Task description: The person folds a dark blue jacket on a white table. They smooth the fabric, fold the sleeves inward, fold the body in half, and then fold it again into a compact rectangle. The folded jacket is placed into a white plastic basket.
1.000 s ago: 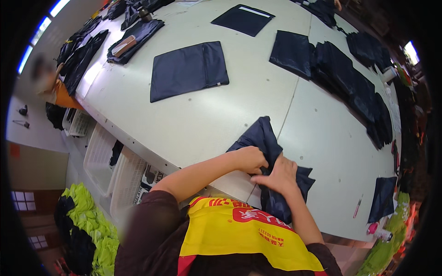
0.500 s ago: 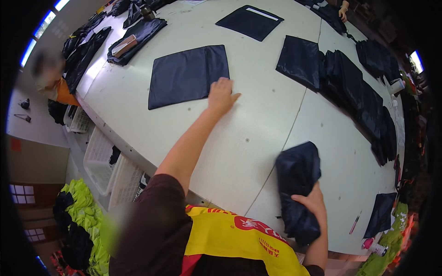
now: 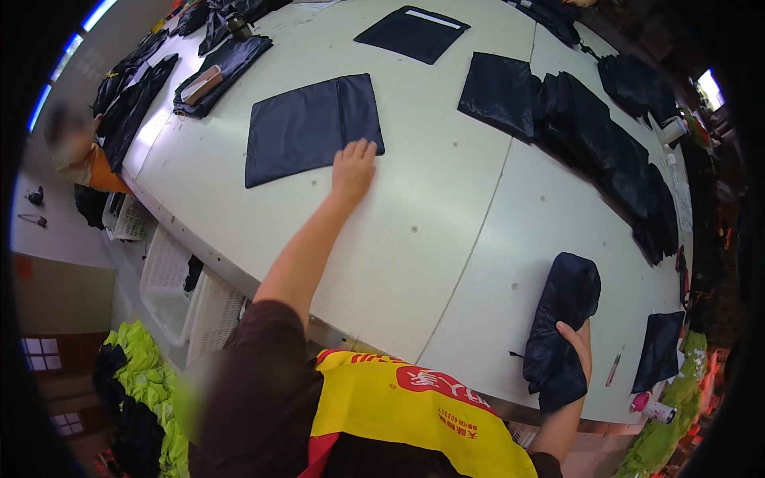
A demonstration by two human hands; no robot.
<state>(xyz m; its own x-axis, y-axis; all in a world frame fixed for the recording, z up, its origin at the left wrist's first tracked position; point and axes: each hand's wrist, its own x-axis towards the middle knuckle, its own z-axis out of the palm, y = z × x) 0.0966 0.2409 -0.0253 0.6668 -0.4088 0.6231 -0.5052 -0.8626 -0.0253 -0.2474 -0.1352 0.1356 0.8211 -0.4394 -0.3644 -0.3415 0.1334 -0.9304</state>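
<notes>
My left hand (image 3: 354,169) reaches far out over the table, open. Its fingertips rest on the near right corner of a flat, folded navy cloth piece (image 3: 295,127) with a seam running across it. Close to my body on the right, my right hand (image 3: 578,350) grips a folded navy cloth bundle (image 3: 559,319), thumb on top. The fingers under the bundle are hidden. A short dark cord end sticks out at its left side.
Another navy piece with a white strip (image 3: 414,33) lies farther away. A long overlapping row of navy pieces (image 3: 590,135) spans the right side. Near the right edge are a pen (image 3: 613,368) and a thread spool (image 3: 660,411). White baskets (image 3: 169,279) stand below the left edge; a person (image 3: 80,147) is beyond.
My right hand has carried the navy bundle to the right and turned it more upright. My left hand stays at the corner of the flat piece; the whole view has shifted slightly.
</notes>
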